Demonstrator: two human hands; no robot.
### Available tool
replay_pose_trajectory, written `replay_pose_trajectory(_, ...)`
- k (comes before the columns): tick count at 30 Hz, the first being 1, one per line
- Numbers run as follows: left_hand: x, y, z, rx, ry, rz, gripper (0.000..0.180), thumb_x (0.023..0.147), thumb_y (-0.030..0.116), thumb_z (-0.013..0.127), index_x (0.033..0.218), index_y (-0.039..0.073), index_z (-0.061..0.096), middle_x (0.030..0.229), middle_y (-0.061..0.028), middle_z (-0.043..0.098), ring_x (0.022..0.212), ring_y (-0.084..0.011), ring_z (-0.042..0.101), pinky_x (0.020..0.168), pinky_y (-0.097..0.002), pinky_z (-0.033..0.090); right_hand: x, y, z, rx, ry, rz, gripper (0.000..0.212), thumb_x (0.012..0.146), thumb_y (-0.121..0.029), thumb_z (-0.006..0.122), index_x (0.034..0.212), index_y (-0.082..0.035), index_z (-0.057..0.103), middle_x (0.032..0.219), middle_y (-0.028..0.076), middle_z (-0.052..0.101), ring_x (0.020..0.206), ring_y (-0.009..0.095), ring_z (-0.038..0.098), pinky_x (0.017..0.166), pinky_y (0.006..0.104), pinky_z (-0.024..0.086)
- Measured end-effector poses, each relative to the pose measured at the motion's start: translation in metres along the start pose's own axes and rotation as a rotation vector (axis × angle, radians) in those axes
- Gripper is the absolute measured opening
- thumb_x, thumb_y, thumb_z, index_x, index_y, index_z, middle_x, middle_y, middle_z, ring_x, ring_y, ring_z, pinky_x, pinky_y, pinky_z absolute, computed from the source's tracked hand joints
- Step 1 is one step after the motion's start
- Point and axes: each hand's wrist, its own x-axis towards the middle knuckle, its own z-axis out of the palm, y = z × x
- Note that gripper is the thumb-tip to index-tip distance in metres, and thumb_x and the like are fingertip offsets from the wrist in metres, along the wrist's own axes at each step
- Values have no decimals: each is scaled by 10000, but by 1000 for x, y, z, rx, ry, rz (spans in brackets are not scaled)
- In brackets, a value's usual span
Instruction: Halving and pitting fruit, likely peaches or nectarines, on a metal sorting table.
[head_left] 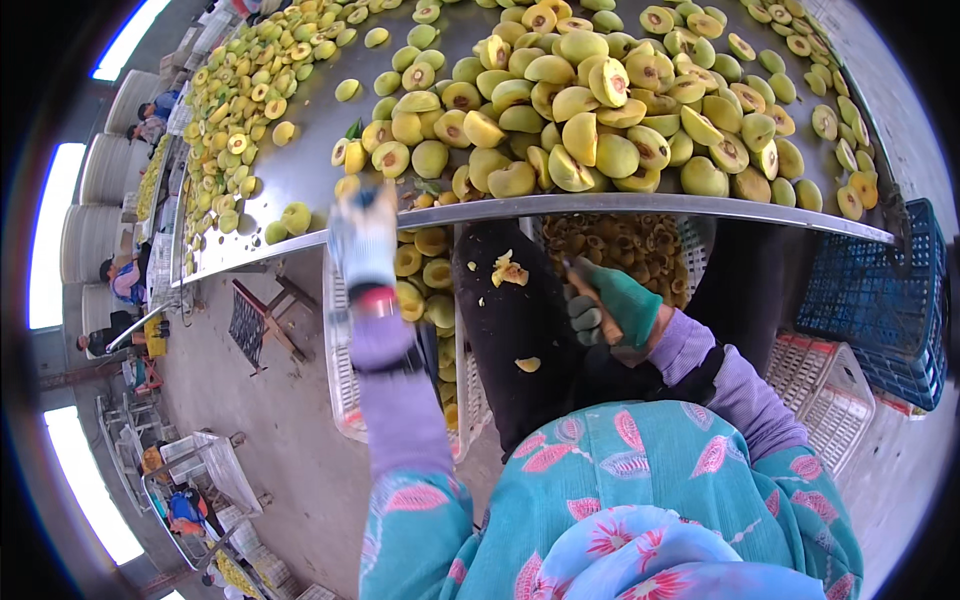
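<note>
My left hand (365, 235), in a pale glove, is at the near edge of a metal table (330, 130). Motion smears its fingers, and whether they hold anything cannot be made out. Beside it rises a large heap of halved yellow-green stone fruit (560, 110), some halves with a brown pit hollow showing. Over my lap, my right hand (620, 305) in a green and grey glove is closed round a wooden-handled tool (597, 302). The tool's working end points up toward the table and is hard to see. Bits of fruit flesh (509, 270) lie on my dark trousers.
Below the table edge, a white crate (343, 385) holds fruit halves, and another container holds brown pits or scraps (610, 240). A blue crate (880, 300) and a pale crate (825, 400) stand at right. More halves (240, 110) cover the table's left. Other people (128, 280) sit far left.
</note>
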Motion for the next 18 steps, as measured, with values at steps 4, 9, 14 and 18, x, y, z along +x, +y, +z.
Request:
replay_pose_trajectory(4, 92, -40, 34, 81, -41, 12, 494, 652, 327, 713, 1023, 15, 617, 1029, -204, 624, 1017, -332, 569, 854, -373, 449, -14, 5, 48, -328, -49, -174, 386, 889, -504, 478, 825, -124, 497, 552, -48, 447, 431, 76, 413, 389, 236, 338)
replay_pose_trajectory(9, 73, -36, 37, -338, -159, 111, 442, 622, 197, 774, 997, 17, 626, 942, -141, 654, 840, -247, 631, 772, -313, 480, -8, -7, 78, -919, 88, -984, 374, 918, -418, 478, 854, -50, 505, 561, 36, 506, 430, 166, 488, 402, 313, 388)
replay_pose_trajectory(14, -24, 29, 10, -644, 47, 502, 251, 820, 156, 624, 1021, 6, 616, 916, -80, 652, 761, -185, 619, 695, -279, 492, 15, -12, 103, -1378, 298, -1421, 349, 918, -363, 485, 913, -14, 486, 604, 186, 549, 530, 359, 556, 465, 433, 418)
replay_pose_trajectory(18, -49, 36, 38, -854, -32, 494, 237, 913, 158, 481, 1046, -6, 586, 961, -122, 635, 769, -203, 621, 705, -293, 499, 18, 0, 96, -1375, 354, -1361, 347, 925, -363, 457, 920, -16, 473, 605, 208, 562, 576, 403, 570, 506, 472, 436)
